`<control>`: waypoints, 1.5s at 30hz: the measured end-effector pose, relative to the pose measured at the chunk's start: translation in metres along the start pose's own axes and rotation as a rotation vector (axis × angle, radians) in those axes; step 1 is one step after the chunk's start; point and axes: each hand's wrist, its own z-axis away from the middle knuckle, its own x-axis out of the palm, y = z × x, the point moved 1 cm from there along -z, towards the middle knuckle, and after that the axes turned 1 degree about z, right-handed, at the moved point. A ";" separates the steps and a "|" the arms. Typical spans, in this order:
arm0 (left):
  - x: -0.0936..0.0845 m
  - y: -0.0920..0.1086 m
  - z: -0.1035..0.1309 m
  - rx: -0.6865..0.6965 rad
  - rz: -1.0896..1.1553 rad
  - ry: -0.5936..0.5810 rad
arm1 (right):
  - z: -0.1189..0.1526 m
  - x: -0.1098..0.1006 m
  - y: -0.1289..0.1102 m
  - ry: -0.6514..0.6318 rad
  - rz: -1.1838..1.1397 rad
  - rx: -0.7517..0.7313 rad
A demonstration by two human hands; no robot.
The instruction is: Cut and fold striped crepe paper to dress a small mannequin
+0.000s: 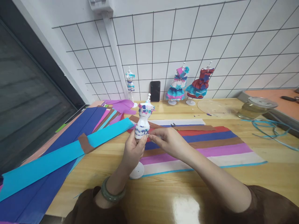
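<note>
A small white dress form (pixel 143 117) stands upright in front of me, with bits of blue, pink and purple stuck around its bust and hips. My left hand (pixel 133 151) is closed around its lower end, the thumb on the front. Below that hand shows a round white base (pixel 137 170). My right hand (pixel 170 140) has thumb and forefinger pinched together against the form's lower right edge. Whatever lies between those fingertips is too small to make out. Beneath the hands lie long strips of crepe paper (pixel 210 136) in red, blue, brown, purple and white.
Blue crepe paper (pixel 50 155) spreads along the left side. Against the tiled wall stand a phone (pixel 155 91), a bare-looking form (pixel 130 81) and two dressed forms, one pink and blue (pixel 177 88), one red (pixel 202 82). A glass pot (pixel 255 109) and blue ribbon (pixel 268 130) are at right.
</note>
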 end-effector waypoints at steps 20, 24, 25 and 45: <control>-0.014 -0.006 0.001 -0.205 0.175 -0.317 | -0.003 0.002 0.003 -0.116 -0.393 0.112; -0.013 -0.006 0.002 -0.251 0.212 -0.386 | -0.004 0.003 0.003 -0.150 -0.431 0.100; -0.013 -0.006 0.002 -0.263 0.221 -0.388 | -0.004 0.003 0.003 -0.157 -0.454 0.093; -0.020 0.000 -0.004 -0.424 0.194 -0.560 | -0.006 -0.006 0.008 -0.267 -0.602 -0.125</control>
